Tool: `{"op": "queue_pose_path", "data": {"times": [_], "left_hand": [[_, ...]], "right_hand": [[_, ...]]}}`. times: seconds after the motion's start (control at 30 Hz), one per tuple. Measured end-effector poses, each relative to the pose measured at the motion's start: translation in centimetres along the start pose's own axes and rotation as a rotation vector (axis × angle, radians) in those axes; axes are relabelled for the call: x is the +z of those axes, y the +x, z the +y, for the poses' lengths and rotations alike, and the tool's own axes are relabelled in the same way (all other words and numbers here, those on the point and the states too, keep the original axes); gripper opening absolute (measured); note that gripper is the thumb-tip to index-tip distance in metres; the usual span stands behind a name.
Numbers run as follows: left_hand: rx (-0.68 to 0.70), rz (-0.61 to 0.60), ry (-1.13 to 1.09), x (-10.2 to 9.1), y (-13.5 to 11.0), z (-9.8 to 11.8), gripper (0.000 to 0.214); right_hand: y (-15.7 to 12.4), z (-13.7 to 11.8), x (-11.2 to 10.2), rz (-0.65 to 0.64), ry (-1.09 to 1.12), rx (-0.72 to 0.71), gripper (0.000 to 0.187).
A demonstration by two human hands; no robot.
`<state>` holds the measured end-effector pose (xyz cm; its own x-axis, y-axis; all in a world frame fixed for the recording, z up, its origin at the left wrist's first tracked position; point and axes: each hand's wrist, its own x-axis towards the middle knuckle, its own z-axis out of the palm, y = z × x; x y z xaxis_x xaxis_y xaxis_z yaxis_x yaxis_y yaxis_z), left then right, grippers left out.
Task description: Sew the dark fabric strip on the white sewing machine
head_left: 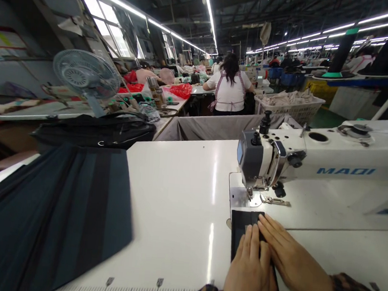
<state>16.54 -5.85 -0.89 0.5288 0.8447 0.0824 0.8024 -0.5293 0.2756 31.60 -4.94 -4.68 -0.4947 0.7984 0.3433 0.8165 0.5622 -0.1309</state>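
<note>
A narrow dark fabric strip [241, 224] lies on the white sewing table [176, 198], its far end just in front of the presser foot of the white sewing machine [315, 160]. My left hand [248, 277] lies flat on the strip with fingers together. My right hand [289, 258] rests beside it at an angle, fingertips pressing the strip's right edge. Both hands hold the strip down against the table.
A stack of dark fabric pieces [52, 214] covers the table's left side. Behind it are a black bag [96, 130] and a small fan [84, 77]. A person in white [229, 87] sits at a far table, next to a basket [292, 104] of cloth.
</note>
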Motion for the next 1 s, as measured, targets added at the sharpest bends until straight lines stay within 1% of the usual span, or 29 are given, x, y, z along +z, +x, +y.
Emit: {"op": "queue_pose_path", "data": {"times": [0.17, 0.23, 0.33, 0.4, 0.47, 0.5, 0.57, 0.6, 0.63, 0.7, 0.77, 0.87, 0.93, 1.0], "left_hand": [[0.003, 0.104, -0.025, 0.4, -0.7, -0.1, 0.043], [0.030, 0.147, -0.019, 0.6, -0.8, -0.1, 0.045], [0.097, 0.154, -0.041, 0.6, -0.8, -0.1, 0.044], [0.092, 0.146, -0.093, 0.4, -0.8, -0.3, 0.038], [-0.010, 0.186, -0.150, 0.0, -1.1, -0.7, 0.031], [-0.095, 0.232, -0.165, -0.3, -1.3, -1.0, 0.030], [-0.303, 0.311, -0.184, -1.0, -1.8, -1.6, 0.036], [-0.384, 0.310, -0.198, -1.4, -2.0, -1.7, 0.042], [-0.424, 0.279, -0.212, -1.7, -2.0, -1.7, 0.045], [-0.423, 0.166, -0.198, -2.0, -1.8, -1.1, 0.041], [-0.399, 0.065, -0.086, -1.8, -1.1, 0.0, 0.036], [-0.405, -0.029, 0.084, -1.2, 0.1, 1.1, 0.043], [-0.372, -0.047, 0.071, -1.1, 0.6, 1.1, 0.045], [-0.325, -0.010, -0.027, -1.3, 0.8, 0.6, 0.040]], "right_hand": [[0.5, 0.0, 0.2, -0.017, -0.079, -0.044, 0.044], [0.7, 0.0, 0.2, -0.017, -0.090, -0.058, 0.044], [0.8, 0.1, 0.2, -0.022, -0.096, -0.072, 0.045], [0.8, 0.1, 0.0, -0.031, -0.095, -0.078, 0.046], [0.8, 0.1, -0.2, -0.035, -0.096, -0.072, 0.046], [0.8, 0.0, -0.3, -0.036, -0.098, -0.068, 0.046], [0.9, -0.1, -0.4, -0.034, -0.100, -0.056, 0.046], [0.9, -0.2, -0.5, -0.030, -0.098, -0.048, 0.046], [0.9, -0.3, -0.5, -0.024, -0.093, -0.042, 0.045], [1.0, -0.6, -0.4, -0.007, -0.074, -0.025, 0.045], [1.1, -0.8, -0.4, 0.009, -0.050, -0.006, 0.045], [1.2, -1.0, -0.4, 0.026, -0.022, 0.012, 0.044], [1.2, -1.1, -0.4, 0.031, -0.013, 0.010, 0.045], [1.2, -1.1, -0.4, 0.029, -0.021, 0.005, 0.045]]}}
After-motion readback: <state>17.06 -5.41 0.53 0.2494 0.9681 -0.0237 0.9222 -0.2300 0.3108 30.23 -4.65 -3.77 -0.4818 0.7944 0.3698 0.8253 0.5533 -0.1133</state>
